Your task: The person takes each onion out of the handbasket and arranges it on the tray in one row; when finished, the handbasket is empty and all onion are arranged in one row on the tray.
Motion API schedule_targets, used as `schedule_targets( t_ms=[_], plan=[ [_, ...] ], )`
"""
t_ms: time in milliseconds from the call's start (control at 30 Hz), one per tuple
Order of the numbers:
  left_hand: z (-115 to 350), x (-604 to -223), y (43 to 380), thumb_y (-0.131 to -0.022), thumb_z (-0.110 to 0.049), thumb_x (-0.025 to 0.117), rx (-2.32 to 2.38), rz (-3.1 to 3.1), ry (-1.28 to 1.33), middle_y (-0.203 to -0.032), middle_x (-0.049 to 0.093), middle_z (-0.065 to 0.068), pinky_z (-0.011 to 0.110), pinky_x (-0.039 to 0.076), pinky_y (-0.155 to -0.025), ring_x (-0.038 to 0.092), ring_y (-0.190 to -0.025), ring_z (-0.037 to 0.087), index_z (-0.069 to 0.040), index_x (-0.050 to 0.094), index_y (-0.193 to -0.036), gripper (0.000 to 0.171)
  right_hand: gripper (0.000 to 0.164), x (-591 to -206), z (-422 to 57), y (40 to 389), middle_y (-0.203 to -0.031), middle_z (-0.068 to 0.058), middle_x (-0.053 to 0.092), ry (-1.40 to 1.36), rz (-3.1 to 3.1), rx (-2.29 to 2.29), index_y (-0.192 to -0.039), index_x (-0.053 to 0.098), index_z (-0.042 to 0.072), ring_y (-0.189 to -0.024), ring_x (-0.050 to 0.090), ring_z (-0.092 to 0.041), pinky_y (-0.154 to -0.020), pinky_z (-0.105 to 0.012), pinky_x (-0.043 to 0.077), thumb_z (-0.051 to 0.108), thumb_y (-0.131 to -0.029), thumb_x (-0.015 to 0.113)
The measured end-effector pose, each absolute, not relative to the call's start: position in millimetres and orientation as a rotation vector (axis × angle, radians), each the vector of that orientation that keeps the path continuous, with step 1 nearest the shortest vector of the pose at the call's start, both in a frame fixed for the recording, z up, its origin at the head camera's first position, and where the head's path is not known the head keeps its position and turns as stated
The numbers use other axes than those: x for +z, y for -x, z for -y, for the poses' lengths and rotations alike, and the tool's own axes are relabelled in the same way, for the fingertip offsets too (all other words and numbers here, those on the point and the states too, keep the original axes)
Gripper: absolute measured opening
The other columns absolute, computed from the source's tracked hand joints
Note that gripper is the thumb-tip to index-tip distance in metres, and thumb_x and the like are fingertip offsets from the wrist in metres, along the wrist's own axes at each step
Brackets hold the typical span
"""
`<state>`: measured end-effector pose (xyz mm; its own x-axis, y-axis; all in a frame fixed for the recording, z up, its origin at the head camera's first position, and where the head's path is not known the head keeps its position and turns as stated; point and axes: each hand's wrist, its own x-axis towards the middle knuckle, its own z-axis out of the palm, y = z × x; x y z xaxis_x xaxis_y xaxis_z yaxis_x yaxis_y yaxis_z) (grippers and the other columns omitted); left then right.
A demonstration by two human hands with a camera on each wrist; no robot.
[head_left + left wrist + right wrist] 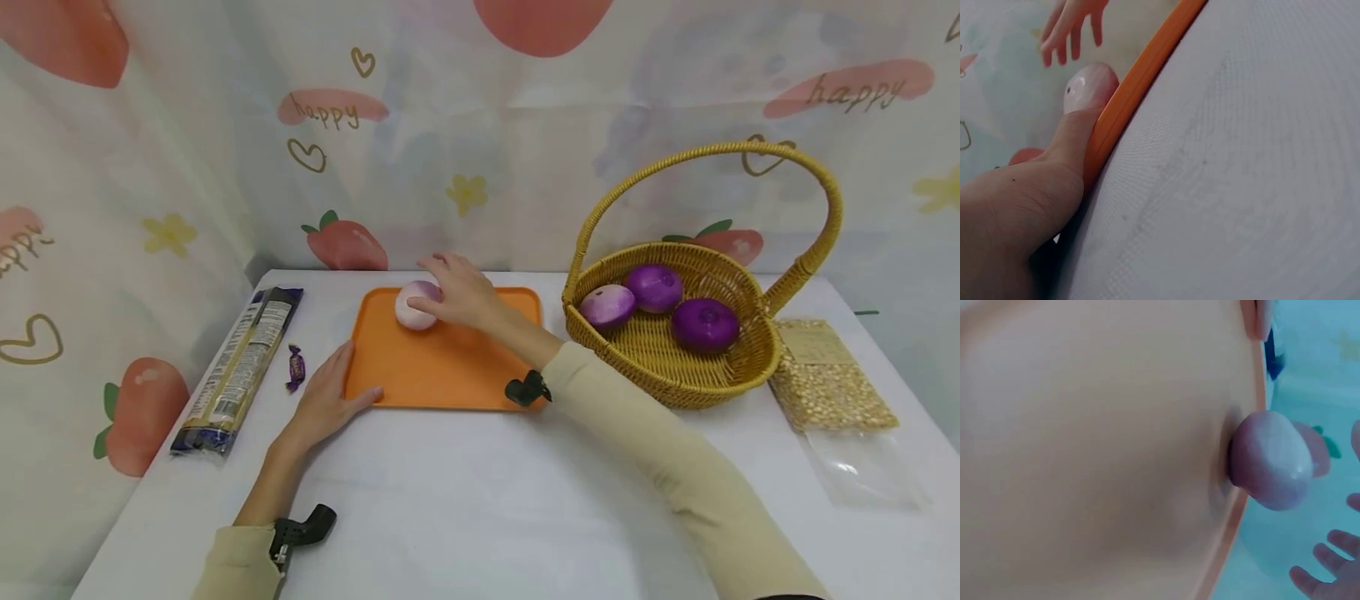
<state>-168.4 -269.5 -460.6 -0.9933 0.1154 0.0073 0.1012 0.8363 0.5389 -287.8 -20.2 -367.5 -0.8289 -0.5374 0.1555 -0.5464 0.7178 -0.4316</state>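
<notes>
Plainly, the basket (682,390) holds three onions (705,326); the tray (435,367), a lone onion (408,315).

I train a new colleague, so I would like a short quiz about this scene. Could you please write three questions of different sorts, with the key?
1. How many onions are inside the basket?
2. True or false: the candy lies between the long packet and the tray.
3. Which of the hands touches the tray?
A) only the left hand
B) only the right hand
C) neither

Key
1. Three.
2. True.
3. A.
</notes>
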Motion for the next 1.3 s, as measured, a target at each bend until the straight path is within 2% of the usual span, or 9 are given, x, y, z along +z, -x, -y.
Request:
schedule_targets(
  t_ms=[167, 400, 800, 1100, 1300],
  plan=[
    [268, -460, 167, -0.088, -0.048, 0.065, 0.868, -2.995, -0.188, -0.160, 0.021, 0.023, 0.059, 0.018, -0.119, 0.022, -0.146, 0.043, -0.001, 0.014, -0.155, 0.096, 0.060, -358, -17, 258, -0.145, -0.012, 0.045, -1.037, 2.872, 0.780, -0.139, 0.051, 0.012, -0.135, 0.043, -0.031, -0.113, -0.049, 0.037, 0.046, -0.091, 0.062],
    [270, -457, 166, -0.088, -0.048, 0.065, 0.851, -2.981, -0.185, -0.160, 0.020, 0.023, 0.059, 0.017, -0.119, 0.021, -0.146, 0.044, -0.001, 0.012, -0.155, 0.097, 0.059, -345, -63, 221, -0.146, -0.009, 0.046, -1.132, 2.890, 0.763, -0.141, 0.050, 0.017, -0.137, 0.043, -0.030, -0.114, -0.049, 0.036, 0.049, -0.092, 0.059],
    [267, -459, 166, -0.088, -0.050, 0.064, 0.868, -2.966, -0.165, -0.161, 0.018, 0.022, 0.059, 0.016, -0.120, 0.020, -0.147, 0.043, -0.003, 0.012, -0.155, 0.097, 0.045, -331, -115, 201, -0.136, -0.006, 0.056, -1.163, 2.823, 0.985, -0.132, 0.056, 0.011, -0.131, 0.050, -0.024, -0.110, -0.045, 0.042, 0.034, -0.094, 0.063],
    [271, -462, 165, -0.088, -0.053, 0.062, 0.862, -2.965, -0.158, -0.161, 0.018, 0.021, 0.060, 0.015, -0.119, 0.019, -0.147, 0.043, -0.005, 0.011, -0.156, 0.098, 0.045, -331, -140, 184, -0.133, -0.005, 0.058, -1.146, 2.828, 0.884, -0.131, 0.058, 0.012, -0.125, 0.054, -0.022, -0.106, -0.044, 0.046, 0.034, -0.092, 0.065],
    [269, -461, 166, -0.088, -0.053, 0.062, 0.862, -2.956, -0.157, -0.161, 0.017, 0.021, 0.060, 0.015, -0.120, 0.019, -0.147, 0.043, -0.005, 0.011, -0.156, 0.098, 0.040, -325, -153, 183, -0.132, -0.007, 0.059, -1.153, 2.838, 0.819, -0.128, 0.060, 0.012, -0.124, 0.054, -0.024, -0.104, -0.047, 0.047, 0.033, -0.094, 0.062]
  ],
)
